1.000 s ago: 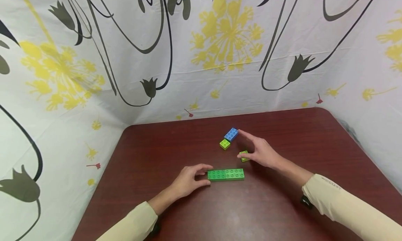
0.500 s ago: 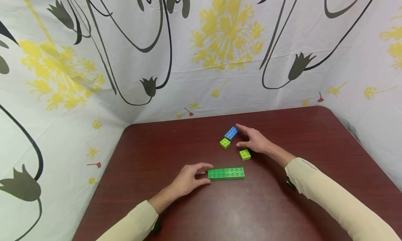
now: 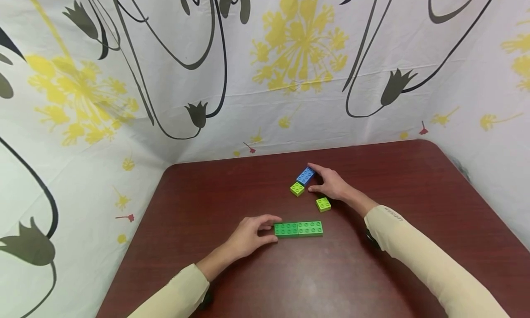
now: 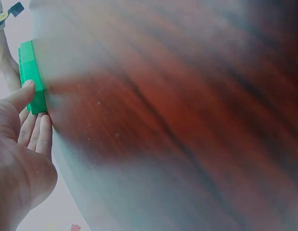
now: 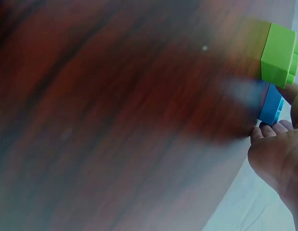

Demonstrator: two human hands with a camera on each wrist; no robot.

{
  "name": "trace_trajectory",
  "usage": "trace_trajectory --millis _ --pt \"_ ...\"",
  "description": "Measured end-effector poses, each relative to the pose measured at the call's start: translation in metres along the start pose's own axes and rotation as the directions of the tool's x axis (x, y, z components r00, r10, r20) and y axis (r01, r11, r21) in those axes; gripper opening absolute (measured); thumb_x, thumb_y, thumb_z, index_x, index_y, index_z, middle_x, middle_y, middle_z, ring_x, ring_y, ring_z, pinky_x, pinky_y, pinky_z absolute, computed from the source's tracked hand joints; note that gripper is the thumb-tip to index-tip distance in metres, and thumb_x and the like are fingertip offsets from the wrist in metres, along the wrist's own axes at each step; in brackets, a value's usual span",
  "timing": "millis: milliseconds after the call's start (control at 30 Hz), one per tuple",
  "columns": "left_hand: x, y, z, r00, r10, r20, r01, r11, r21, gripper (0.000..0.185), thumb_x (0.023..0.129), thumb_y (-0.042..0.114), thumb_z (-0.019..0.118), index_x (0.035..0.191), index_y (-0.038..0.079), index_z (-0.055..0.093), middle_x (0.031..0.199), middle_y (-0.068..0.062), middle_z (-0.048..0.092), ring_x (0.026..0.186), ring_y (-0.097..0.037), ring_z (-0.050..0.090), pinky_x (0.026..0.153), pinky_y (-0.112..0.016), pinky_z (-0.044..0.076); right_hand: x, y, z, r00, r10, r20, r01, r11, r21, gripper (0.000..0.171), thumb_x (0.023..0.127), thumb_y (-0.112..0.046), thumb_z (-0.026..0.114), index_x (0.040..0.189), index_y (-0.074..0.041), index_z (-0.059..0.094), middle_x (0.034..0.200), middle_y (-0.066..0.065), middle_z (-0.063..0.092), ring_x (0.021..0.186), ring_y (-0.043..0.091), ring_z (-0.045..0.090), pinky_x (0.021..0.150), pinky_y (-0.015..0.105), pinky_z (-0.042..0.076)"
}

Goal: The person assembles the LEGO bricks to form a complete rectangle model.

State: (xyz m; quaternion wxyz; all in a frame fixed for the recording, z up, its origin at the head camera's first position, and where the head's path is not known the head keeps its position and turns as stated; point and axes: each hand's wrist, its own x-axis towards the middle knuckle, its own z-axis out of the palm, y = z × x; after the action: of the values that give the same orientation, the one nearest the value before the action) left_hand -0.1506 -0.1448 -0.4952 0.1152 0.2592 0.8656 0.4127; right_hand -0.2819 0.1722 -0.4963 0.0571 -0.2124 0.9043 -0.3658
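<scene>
Two green toy building bricks (image 3: 298,229) lie end to end in a row on the table. My left hand (image 3: 247,237) is at the row's left end, thumb at the near side and fingers at the far side; in the left wrist view the thumb (image 4: 27,91) overlaps the green brick (image 4: 33,67). Farther back, a blue brick (image 3: 305,176) lies slantwise with a small lime brick (image 3: 297,189) at its near end. My right hand (image 3: 333,183) reaches beside the blue brick, index finger along its far end, thumb held apart from it.
Another small lime brick (image 3: 323,204) lies between the green row and my right hand. The dark red-brown table (image 3: 215,193) meets a white patterned cloth (image 3: 240,78) at its back edge and sides.
My right hand has moved back and left, away from the loose lime brick and up to the blue brick. The left hand and the green bricks stay in place.
</scene>
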Motion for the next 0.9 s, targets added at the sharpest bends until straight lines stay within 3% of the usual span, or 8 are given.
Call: trace_trajectory --millis 400,900 --pt "-0.0002 0.0005 0.0006 1.000 0.004 -0.004 -0.004 1.000 0.001 0.049 0.092 0.012 0.085 0.138 0.016 0.069 0.135 0.005 0.070 0.119 -0.009 0.069 0.099 -0.023 0.055 0.0052 0.0053 0.0052 0.997 -0.017 -0.072 0.024 0.995 0.092 0.060 0.098 -0.002 0.076 0.153 0.002 0.052 0.154 0.025 0.054 0.142 0.042 0.051 0.113 0.058 0.045" --pt "0.0010 -0.0005 -0.0006 1.000 -0.024 0.009 0.024 1.000 -0.012 0.050 0.093 0.013 0.085 0.139 0.017 0.069 0.135 0.007 0.069 0.120 -0.005 0.067 0.099 -0.021 0.054 -0.0036 0.0053 -0.0024 0.993 -0.037 -0.117 0.043 0.998 0.049 0.044 0.096 -0.002 0.078 0.139 -0.001 0.069 0.140 0.025 0.066 0.129 0.040 0.064 0.105 0.057 0.052"
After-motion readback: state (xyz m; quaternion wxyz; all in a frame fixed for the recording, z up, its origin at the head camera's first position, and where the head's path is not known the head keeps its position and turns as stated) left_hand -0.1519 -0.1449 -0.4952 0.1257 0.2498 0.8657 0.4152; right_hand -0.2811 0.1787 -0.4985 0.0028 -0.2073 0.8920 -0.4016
